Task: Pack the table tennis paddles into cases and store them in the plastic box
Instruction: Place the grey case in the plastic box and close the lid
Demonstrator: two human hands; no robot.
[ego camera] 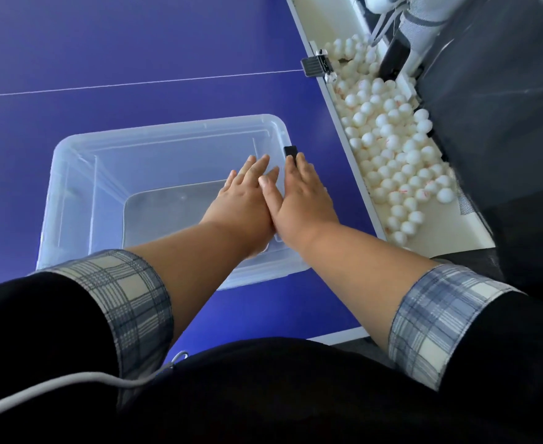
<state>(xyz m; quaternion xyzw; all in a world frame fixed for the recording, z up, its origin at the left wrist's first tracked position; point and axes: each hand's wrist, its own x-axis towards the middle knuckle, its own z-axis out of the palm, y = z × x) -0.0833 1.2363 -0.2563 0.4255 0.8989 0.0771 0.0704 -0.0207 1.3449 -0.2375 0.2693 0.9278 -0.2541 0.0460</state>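
Note:
A clear plastic box (167, 129) stands open on the blue table tennis table (103, 59). Both my hands reach over its right part, side by side and touching. My left hand (244, 200) is flat with straight fingers above the box's inside. My right hand (299, 200) is flat too and lies over the right rim, its fingertips at a small black piece (290, 151) on that rim. A grey flat patch (167, 213) shows at the bottom of the box; whether it is a case or the floor I cannot tell. No paddle is in view.
Along the table's right edge runs a cream trough (328, 33) holding several white balls (392, 149). A net clamp (316, 64) grips that edge farther back. A white cable (55, 386) crosses my dark clothing at the lower left.

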